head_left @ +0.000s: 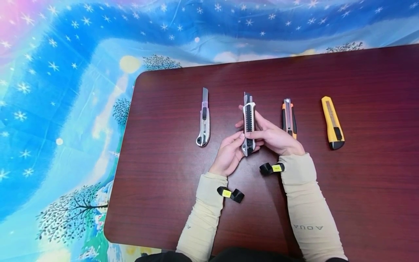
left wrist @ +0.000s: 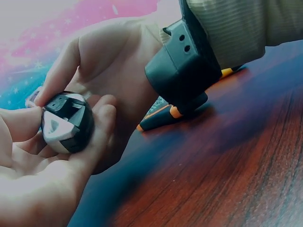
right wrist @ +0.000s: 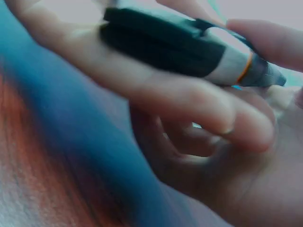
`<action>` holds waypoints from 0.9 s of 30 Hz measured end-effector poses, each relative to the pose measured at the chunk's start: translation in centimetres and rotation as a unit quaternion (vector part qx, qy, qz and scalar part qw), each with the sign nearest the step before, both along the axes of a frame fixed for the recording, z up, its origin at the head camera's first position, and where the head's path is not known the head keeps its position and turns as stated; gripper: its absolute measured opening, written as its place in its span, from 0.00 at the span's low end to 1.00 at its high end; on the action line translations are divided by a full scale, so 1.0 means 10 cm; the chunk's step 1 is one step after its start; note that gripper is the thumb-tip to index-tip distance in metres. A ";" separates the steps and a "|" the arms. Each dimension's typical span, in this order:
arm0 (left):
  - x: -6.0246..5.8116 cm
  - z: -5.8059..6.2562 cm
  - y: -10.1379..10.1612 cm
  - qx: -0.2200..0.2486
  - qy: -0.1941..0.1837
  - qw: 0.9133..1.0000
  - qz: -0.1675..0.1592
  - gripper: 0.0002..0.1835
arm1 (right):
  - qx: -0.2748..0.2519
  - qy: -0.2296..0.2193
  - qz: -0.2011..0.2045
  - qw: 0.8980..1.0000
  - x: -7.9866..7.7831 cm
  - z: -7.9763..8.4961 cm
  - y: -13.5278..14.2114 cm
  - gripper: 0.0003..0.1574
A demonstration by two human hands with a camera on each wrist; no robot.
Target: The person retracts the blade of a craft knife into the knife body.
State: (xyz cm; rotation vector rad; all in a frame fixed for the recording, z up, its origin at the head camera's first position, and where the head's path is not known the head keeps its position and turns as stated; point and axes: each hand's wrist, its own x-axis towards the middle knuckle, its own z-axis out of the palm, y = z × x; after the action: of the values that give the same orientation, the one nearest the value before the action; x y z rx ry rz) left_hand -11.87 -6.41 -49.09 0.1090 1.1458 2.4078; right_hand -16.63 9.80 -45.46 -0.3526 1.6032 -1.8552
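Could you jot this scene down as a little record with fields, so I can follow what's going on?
Held item: silver-and-black utility knife
Left hand: grips the knife's lower end
Right hand: fingers behind the knife, thumb on its front
Lying left of it: silver-and-purple knife, blade out
Lying right of it: orange-and-black knife, then yellow knife
Surface: dark reddish-brown table
Background: blue snowflake-patterned cloth

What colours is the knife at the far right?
The knife is yellow and black, clearest in the head view.
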 end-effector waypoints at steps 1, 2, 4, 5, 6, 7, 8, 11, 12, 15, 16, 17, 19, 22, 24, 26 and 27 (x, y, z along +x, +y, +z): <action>0.00 0.01 0.00 0.001 -0.002 1.000 -0.001 0.24 | 0.002 -0.002 -0.007 1.000 0.00 0.00 0.00 0.50; 0.00 0.01 0.00 0.003 -0.004 1.000 -0.002 0.24 | 0.004 -0.006 -0.013 1.000 0.00 -0.01 0.00 0.50; 0.00 0.02 -0.01 0.005 -0.003 1.000 -0.011 0.24 | 0.008 -0.013 -0.028 0.999 -0.01 -0.01 0.00 0.49; 0.00 0.03 -0.01 0.006 -0.001 1.000 -0.018 0.24 | 0.010 -0.016 -0.035 0.999 -0.01 -0.02 0.00 0.49; 0.01 0.03 -0.02 0.006 0.001 1.000 -0.026 0.24 | 0.010 -0.016 -0.042 0.999 -0.01 -0.02 0.00 0.48; 0.01 0.03 -0.02 0.008 0.005 0.999 -0.036 0.25 | 0.008 -0.016 -0.051 0.999 -0.01 -0.02 0.01 0.48; 0.01 0.04 -0.03 0.009 0.008 0.999 -0.046 0.27 | 0.004 -0.014 -0.058 0.998 -0.01 -0.01 0.01 0.47; 0.01 0.05 -0.05 0.013 0.021 0.997 -0.069 0.32 | -0.020 -0.003 -0.084 0.996 0.00 0.00 0.02 0.46; 0.01 0.05 -0.06 0.015 0.023 0.997 -0.073 0.33 | -0.029 0.003 -0.092 0.995 0.00 0.00 0.02 0.44; 0.00 0.06 -0.06 0.014 0.028 0.997 -0.074 0.33 | -0.048 0.015 -0.111 0.993 0.00 0.00 0.02 0.41; 0.00 0.06 -0.06 0.010 0.029 0.997 -0.071 0.32 | -0.050 0.019 -0.115 0.992 0.00 0.00 0.02 0.41; -0.01 0.05 -0.06 0.005 0.029 0.997 -0.069 0.32 | -0.054 0.022 -0.116 0.992 0.00 0.00 0.02 0.41; -0.01 0.05 -0.07 -0.006 0.030 0.997 -0.070 0.32 | -0.052 0.028 -0.120 0.991 0.00 0.00 0.01 0.43; -0.02 0.04 -0.08 -0.016 0.035 0.996 -0.075 0.32 | -0.049 0.026 -0.124 0.991 0.00 0.01 0.00 0.44; -0.02 0.03 -0.09 -0.021 0.040 0.996 -0.075 0.32 | -0.036 0.014 -0.126 0.991 0.01 0.02 0.00 0.41; -0.02 0.03 -0.11 -0.025 0.045 0.996 -0.071 0.31 | -0.016 -0.002 -0.124 0.992 0.01 0.01 -0.02 0.35; -0.02 0.02 -0.11 -0.025 0.045 0.996 -0.068 0.30 | -0.008 -0.010 -0.122 0.992 0.01 0.00 -0.02 0.33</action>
State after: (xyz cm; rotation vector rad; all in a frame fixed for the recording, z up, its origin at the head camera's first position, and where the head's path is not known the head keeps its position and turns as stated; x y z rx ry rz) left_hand -12.03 -7.56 -48.84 0.2739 1.1973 2.2738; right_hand -16.57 9.58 -45.43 -0.1478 1.6799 -2.0457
